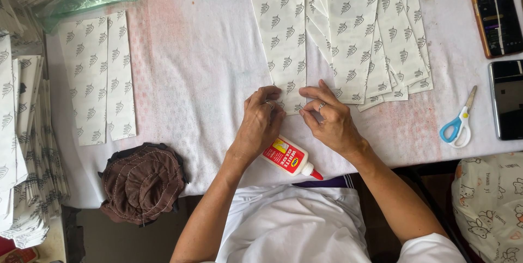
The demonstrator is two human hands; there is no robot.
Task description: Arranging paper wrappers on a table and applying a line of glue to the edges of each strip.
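Observation:
My left hand (260,123) and my right hand (327,117) pinch the near end of a long white paper strip printed with grey leaves (282,39), which lies flat on the white cloth-covered table (201,67). Both hands wear a ring. The fingertips of both hands press the strip's bottom edge, almost touching each other. A white glue bottle with a red label and red tip (291,158) lies on its side at the table's near edge, just below my hands.
Several more leaf-print strips fan out (376,34) right of the held one; two lie at the left (101,77). Stacks of paper sit at far left (22,148). Blue-handled scissors (458,124), two phones (498,15) (508,99), a brown quilted cloth (143,181).

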